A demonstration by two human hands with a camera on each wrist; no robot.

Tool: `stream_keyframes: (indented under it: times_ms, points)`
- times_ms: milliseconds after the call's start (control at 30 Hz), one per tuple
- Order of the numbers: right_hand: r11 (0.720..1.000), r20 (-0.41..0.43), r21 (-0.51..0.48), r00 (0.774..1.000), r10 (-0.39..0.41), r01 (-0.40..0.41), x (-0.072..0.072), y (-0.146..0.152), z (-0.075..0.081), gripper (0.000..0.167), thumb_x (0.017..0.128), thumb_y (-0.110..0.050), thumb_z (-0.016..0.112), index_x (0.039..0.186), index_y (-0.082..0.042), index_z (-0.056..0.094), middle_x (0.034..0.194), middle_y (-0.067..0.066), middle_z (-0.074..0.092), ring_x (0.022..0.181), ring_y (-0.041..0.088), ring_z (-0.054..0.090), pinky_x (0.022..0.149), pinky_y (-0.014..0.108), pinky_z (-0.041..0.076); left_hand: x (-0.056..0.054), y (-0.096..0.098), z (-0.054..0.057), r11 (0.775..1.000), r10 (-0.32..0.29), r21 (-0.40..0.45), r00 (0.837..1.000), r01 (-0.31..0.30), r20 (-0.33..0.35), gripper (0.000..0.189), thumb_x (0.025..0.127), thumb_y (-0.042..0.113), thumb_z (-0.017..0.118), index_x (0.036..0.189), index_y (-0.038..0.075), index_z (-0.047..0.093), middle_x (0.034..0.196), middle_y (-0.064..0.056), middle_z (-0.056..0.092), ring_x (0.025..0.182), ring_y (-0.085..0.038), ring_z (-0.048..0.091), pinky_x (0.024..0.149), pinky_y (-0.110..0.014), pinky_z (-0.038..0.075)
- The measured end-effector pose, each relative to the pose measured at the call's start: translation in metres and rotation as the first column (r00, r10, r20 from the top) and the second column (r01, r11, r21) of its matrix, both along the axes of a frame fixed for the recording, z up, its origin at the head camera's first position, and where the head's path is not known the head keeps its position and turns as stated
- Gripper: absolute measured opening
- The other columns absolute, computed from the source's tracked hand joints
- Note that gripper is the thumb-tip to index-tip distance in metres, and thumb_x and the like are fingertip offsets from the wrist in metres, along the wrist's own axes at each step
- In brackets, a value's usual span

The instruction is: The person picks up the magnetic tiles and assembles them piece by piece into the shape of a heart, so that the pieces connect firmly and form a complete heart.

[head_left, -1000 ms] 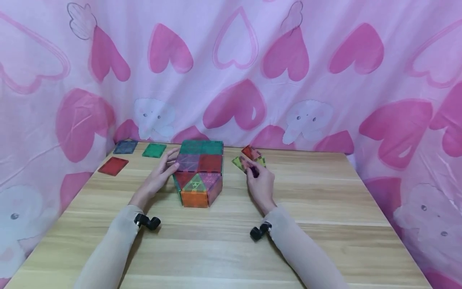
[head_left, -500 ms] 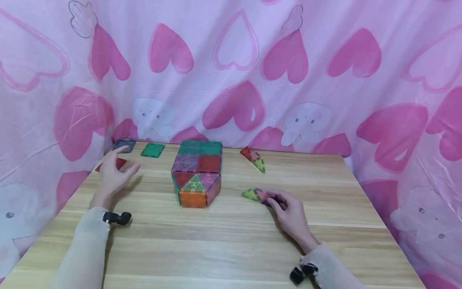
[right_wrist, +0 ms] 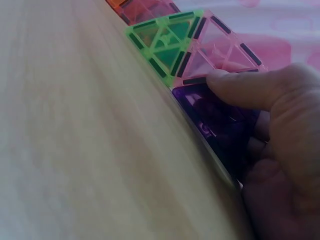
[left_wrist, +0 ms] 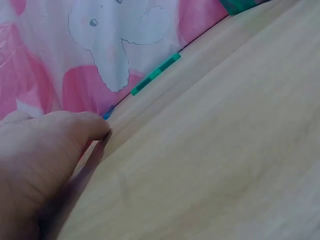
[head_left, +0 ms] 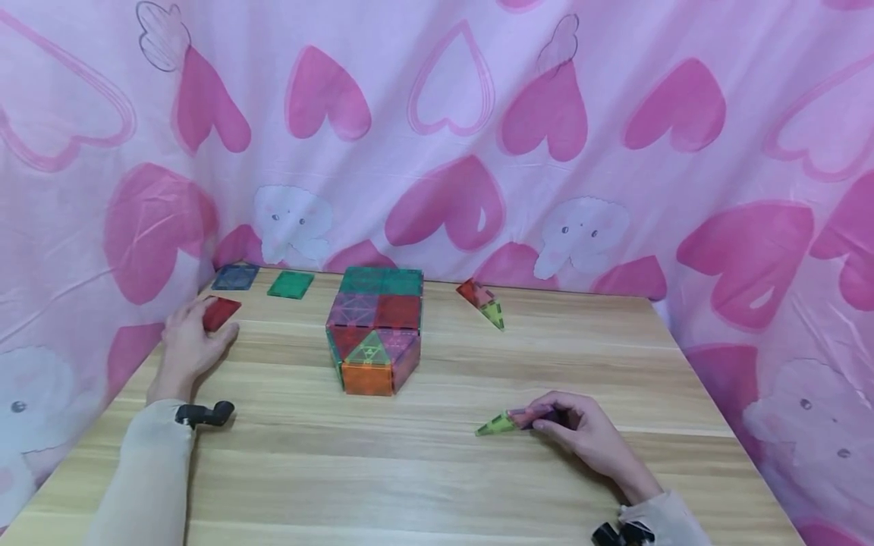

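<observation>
At the table's left, my left hand (head_left: 191,345) lies over the near left part of a flat red magnetic tile (head_left: 221,312), fingers along its left edge. The thumb (left_wrist: 90,125) is spread toward the wood. My right hand (head_left: 587,432) pinches the purple tile (right_wrist: 217,120) of a joined strip between thumb and fingers, at the right front. A pink triangle (right_wrist: 222,47) and a green triangle (right_wrist: 167,45) continue that strip, its pointed green end (head_left: 495,425) facing left. Fingers hide part of the purple piece.
A box-like build of magnetic tiles (head_left: 369,375), with an orange front, stands mid-table. Behind the red tile lie a blue tile (head_left: 235,277) and a green square tile (head_left: 290,284). Another strip of triangles (head_left: 481,299) lies at the back right, before a pink heart-patterned curtain (head_left: 444,205).
My left hand has left the build's side and come down at the red tile. My right hand has drawn the triangle strip nearer and rightward, away from the other strip.
</observation>
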State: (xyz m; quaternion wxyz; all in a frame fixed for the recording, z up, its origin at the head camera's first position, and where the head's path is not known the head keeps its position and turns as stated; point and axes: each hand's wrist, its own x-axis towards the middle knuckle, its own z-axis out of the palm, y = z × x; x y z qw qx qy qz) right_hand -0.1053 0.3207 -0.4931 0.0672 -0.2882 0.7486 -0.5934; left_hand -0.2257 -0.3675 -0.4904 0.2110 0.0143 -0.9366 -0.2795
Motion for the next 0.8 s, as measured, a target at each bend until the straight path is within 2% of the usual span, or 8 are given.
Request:
stream_keyframes:
  times_ms: [233, 333, 467, 533, 600, 633, 733, 800]
  points:
    - [0.998, 0.026, -0.003, 0.998, 0.055, -0.055, 0.001, 0.001, 0.000, 0.025, 0.105, 0.006, 0.069, 0.128, -0.003, 0.075, 0.125, 0.017, 0.081, 0.118, 0.032, 0.078, 0.099, 0.032, 0.063, 0.003, 0.001, 0.002, 0.999, 0.043, -0.026, 0.998, -0.042, 0.048, 0.057, 0.104, 0.027, 0.072, 0.143, -0.013, 0.059, 0.149, -0.050, 0.045, 0.134, -0.067, 0.034, 0.105, -0.073, 0.030]
    - [0.999, 0.023, 0.006, 0.999, 0.048, -0.048, 0.001, 0.000, -0.001, 0.025, 0.105, 0.005, 0.069, 0.128, -0.004, 0.075, 0.125, 0.017, 0.081, 0.120, 0.032, 0.078, 0.101, 0.030, 0.061, 0.002, 0.000, 0.003, 0.999, 0.024, -0.023, 0.999, -0.023, 0.043, 0.054, 0.104, 0.025, 0.077, 0.139, -0.013, 0.061, 0.144, -0.047, 0.053, 0.131, -0.065, 0.042, 0.106, -0.071, 0.030]
    - [0.999, 0.012, 0.004, 0.999, 0.048, -0.048, 0.000, -0.001, -0.002, 0.025, 0.105, 0.005, 0.070, 0.127, -0.004, 0.076, 0.124, 0.016, 0.082, 0.121, 0.031, 0.077, 0.101, 0.030, 0.061, 0.003, 0.002, 0.009, 0.999, 0.005, 0.038, 0.997, -0.007, 0.071, 0.069, 0.099, 0.030, 0.086, 0.147, -0.010, 0.059, 0.143, -0.041, 0.061, 0.129, -0.058, 0.054, 0.111, -0.069, 0.038]
    - [0.998, 0.005, 0.006, 0.998, 0.056, -0.056, 0.000, -0.003, -0.002, 0.025, 0.104, 0.006, 0.071, 0.127, -0.004, 0.076, 0.124, 0.015, 0.082, 0.120, 0.032, 0.078, 0.101, 0.031, 0.061, 0.006, 0.006, 0.015, 0.992, -0.003, 0.128, 0.994, -0.012, 0.111, 0.077, 0.099, 0.037, 0.087, 0.154, -0.006, 0.055, 0.147, -0.037, 0.061, 0.130, -0.052, 0.057, 0.110, -0.061, 0.047]
    - [0.998, 0.015, 0.010, 0.998, 0.059, -0.059, 0.000, -0.004, -0.002, 0.025, 0.103, 0.005, 0.072, 0.126, -0.005, 0.076, 0.123, 0.014, 0.082, 0.119, 0.031, 0.078, 0.101, 0.031, 0.062, 0.009, 0.012, 0.023, 0.966, -0.001, 0.255, 0.992, -0.031, 0.123, 0.080, 0.097, 0.042, 0.088, 0.158, 0.001, 0.055, 0.149, -0.027, 0.064, 0.129, -0.038, 0.061, 0.107, -0.043, 0.055]
    - [0.998, 0.005, 0.021, 0.998, 0.055, -0.055, 0.000, -0.004, -0.003, 0.026, 0.103, 0.004, 0.073, 0.126, -0.006, 0.076, 0.122, 0.013, 0.083, 0.119, 0.030, 0.078, 0.102, 0.030, 0.061, 0.009, 0.016, 0.029, 0.944, -0.002, 0.329, 0.994, -0.034, 0.106, 0.079, 0.096, 0.040, 0.089, 0.158, 0.004, 0.056, 0.148, -0.021, 0.066, 0.127, -0.030, 0.063, 0.105, -0.032, 0.055]
    - [0.998, -0.018, 0.043, 0.999, 0.037, -0.036, 0.000, -0.004, -0.002, 0.025, 0.102, 0.002, 0.075, 0.125, -0.008, 0.078, 0.123, 0.012, 0.083, 0.121, 0.030, 0.078, 0.106, 0.028, 0.059, 0.006, 0.033, 0.050, 0.845, 0.009, 0.535, 1.000, -0.005, -0.004, 0.069, 0.095, 0.029, 0.092, 0.154, 0.012, 0.060, 0.136, 0.000, 0.071, 0.114, -0.009, 0.065, 0.092, -0.010, 0.050]
    - [0.998, -0.031, 0.061, 0.999, 0.012, -0.010, 0.000, -0.004, -0.002, 0.023, 0.102, -0.001, 0.077, 0.122, -0.010, 0.079, 0.124, 0.010, 0.082, 0.123, 0.029, 0.077, 0.108, 0.025, 0.056, 0.002, 0.047, 0.066, 0.799, 0.000, 0.599, 0.996, 0.055, -0.091, 0.066, 0.094, 0.021, 0.092, 0.152, 0.015, 0.062, 0.132, 0.007, 0.072, 0.112, -0.004, 0.066, 0.093, -0.009, 0.051]
